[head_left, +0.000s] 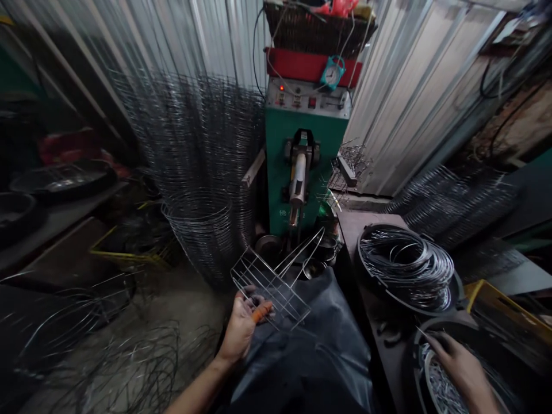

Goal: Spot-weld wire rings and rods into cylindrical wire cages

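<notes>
Right hand (pixel 459 365) over the near tub (pixel 414 374), pinching what looks, through blur, like a thin wire (pixel 421 332); left hand (pixel 246 322) grips the wire rack (pixel 272 286) above the dark apron (pixel 310 356): held at one edge, it could tip, its loop (pixel 322 230) snagging the green machine (pixel 276 167) beyond.

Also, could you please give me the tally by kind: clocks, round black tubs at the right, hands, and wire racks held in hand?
Clock: 1
Black tubs: 2
Hands: 2
Held wire rack: 1
Total: 6
</notes>
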Demonstrator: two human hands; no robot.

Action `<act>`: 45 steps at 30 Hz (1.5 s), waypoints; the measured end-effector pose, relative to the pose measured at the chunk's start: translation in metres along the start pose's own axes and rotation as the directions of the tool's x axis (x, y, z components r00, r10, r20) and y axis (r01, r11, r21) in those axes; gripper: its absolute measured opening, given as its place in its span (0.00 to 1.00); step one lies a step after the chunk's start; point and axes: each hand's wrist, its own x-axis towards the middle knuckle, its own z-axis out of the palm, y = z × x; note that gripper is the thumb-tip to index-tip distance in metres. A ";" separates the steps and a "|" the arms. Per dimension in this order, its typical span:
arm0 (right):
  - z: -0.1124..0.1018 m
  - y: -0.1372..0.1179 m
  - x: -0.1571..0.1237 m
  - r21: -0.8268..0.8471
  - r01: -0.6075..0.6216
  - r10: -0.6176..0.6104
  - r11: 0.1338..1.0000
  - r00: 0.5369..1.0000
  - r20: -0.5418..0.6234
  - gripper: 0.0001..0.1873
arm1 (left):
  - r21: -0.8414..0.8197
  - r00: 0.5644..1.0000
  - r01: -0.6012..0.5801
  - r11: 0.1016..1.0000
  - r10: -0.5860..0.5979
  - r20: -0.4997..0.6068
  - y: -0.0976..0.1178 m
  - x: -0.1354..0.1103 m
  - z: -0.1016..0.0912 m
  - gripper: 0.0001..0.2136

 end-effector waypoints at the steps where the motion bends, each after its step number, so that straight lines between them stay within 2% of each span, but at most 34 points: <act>1: 0.002 -0.043 0.009 0.149 0.049 -0.054 0.988 0.998 0.026 0.19 | 0.009 1.000 -0.012 1.000 0.011 0.014 -0.003 0.005 0.003 0.28; 4: 0.024 -0.172 0.032 0.505 0.188 -0.279 0.842 0.954 0.110 0.21 | 0.023 0.999 -0.021 1.000 0.020 0.038 -0.010 0.015 0.010 0.27; 6: 0.047 -0.237 0.043 0.662 0.186 -0.382 0.726 0.910 0.163 0.19 | 0.025 0.999 -0.011 1.000 0.011 0.031 -0.013 0.018 0.012 0.27; 8: 0.068 -0.279 0.050 0.779 0.106 -0.437 0.618 0.870 0.229 0.19 | 0.009 1.000 -0.013 1.000 0.013 0.009 -0.015 0.019 0.012 0.27; 10: 0.085 -0.300 0.053 0.853 0.011 -0.470 0.523 0.838 0.278 0.19 | -0.019 0.999 -0.025 1.000 0.024 -0.024 -0.015 0.020 0.010 0.26; 12: 0.097 -0.309 0.055 0.886 -0.062 -0.485 0.460 0.818 0.309 0.19 | -0.041 0.998 -0.033 0.999 0.031 -0.046 -0.015 0.022 0.006 0.26; 15: 0.107 -0.314 0.057 0.893 -0.134 -0.476 0.429 0.807 0.350 0.20 | -0.047 0.998 -0.028 0.998 0.026 -0.052 -0.014 0.029 0.001 0.26; 23: 0.132 -0.330 0.067 0.936 -0.210 -0.450 0.282 0.833 0.322 0.18 | -0.073 0.995 0.042 0.996 -0.049 -0.088 -0.009 0.050 0.000 0.27; 32: 0.151 -0.343 0.089 0.936 -0.266 -0.440 0.230 0.830 0.343 0.17 | -0.051 0.990 0.083 0.995 -0.088 -0.114 0.000 0.074 0.003 0.27; 41: 0.155 -0.358 0.108 0.947 -0.250 -0.413 0.202 0.855 0.314 0.16 | -0.076 0.988 0.052 0.996 -0.063 -0.138 0.014 0.088 0.019 0.28; 45: 0.157 -0.361 0.114 0.936 -0.286 -0.406 0.205 0.845 0.347 0.17 | -0.066 0.987 0.003 0.998 -0.013 -0.160 0.018 0.090 0.022 0.28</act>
